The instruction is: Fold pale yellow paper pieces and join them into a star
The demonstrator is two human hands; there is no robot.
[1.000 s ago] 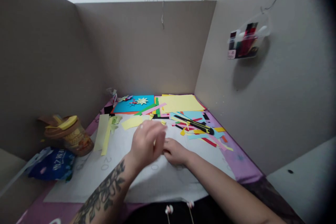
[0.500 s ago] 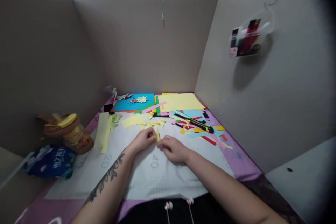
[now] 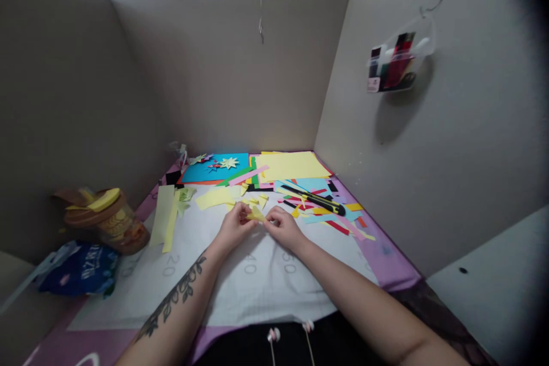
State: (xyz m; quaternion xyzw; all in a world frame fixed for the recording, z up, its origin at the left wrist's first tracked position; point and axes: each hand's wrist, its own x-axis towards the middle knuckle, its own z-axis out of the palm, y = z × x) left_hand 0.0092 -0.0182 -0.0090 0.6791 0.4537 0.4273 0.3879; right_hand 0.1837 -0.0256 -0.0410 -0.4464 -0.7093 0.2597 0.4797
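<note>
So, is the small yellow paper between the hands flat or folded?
Folded: the yellow paper piece forms a small creased wedge, pinched between the left hand and right hand.

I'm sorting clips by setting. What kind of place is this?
Probably a craft desk walled in by cardboard panels. Coloured paper scraps, a utility knife and a white cutting mat lie there; both hands hold a small yellow paper piece.

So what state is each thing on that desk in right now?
Left hand: pinching the small yellow paper piece.
Right hand: pinching its other end.
Small yellow paper piece: folded, lifted off the white mat.
Utility knife: lying on paper scraps, untouched; blade not discernible.
Paper star: finished, on the blue sheet.
Cup: tilted, lidded.
</note>
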